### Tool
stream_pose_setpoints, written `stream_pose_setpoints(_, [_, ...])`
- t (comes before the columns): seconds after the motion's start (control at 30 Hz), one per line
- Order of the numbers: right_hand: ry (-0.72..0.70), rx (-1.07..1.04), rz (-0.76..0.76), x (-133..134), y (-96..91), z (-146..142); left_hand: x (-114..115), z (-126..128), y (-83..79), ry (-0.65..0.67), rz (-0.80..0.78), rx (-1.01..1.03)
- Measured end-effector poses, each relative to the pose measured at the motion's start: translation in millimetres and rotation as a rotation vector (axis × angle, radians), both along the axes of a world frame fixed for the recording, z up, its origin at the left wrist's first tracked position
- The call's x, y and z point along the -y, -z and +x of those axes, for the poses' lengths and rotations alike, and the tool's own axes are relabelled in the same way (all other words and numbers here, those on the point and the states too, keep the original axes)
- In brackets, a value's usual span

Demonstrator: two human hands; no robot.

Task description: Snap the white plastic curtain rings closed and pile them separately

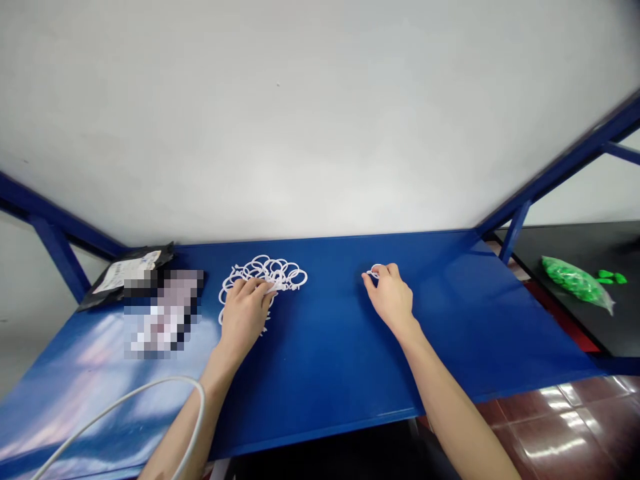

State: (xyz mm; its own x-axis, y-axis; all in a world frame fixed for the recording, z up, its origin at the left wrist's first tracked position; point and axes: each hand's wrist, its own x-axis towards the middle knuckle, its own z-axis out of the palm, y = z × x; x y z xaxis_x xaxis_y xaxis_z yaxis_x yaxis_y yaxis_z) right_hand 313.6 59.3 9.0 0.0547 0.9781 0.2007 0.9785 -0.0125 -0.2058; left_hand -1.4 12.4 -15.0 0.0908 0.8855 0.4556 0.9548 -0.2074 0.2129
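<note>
L hand (245, 310) lies fingers-down on the white ring pile (283, 270); can't tell if it grips. R hand (393, 297) pinches a single ring (373, 273) at its fingertips, low over the table (325, 353). Risk: the pile looks tangled, so a pull may drag extras; the thin ring may slip from the pinch.

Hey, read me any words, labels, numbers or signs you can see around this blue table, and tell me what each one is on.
On the flat black plastic pouch, white label: print too small and blurred to read.
On the blurred-out patch beside it: nothing readable.
On the loose white plastic rings, the single white plastic ring in the right hand and the clear bag of green pieces: no print visible.
</note>
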Motion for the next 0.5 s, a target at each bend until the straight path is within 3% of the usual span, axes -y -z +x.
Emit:
stream_pose_setpoints(0.13, [-0.093,-0.05,0.04,6,1.3,-11,2,-2,-3.3,-0.018,0.035,0.047])
stream_pose_setpoints(0.37, [-0.445,-0.15,-0.024,21,7.8,-33,4,-3,-10.8,0.047,-0.016,0.174])
stream_pose_setpoints(0.5, [-0.598,-0.203,-0.091,30,11.0,-44,6,1,-17.3,-0.032,0.08,0.309])
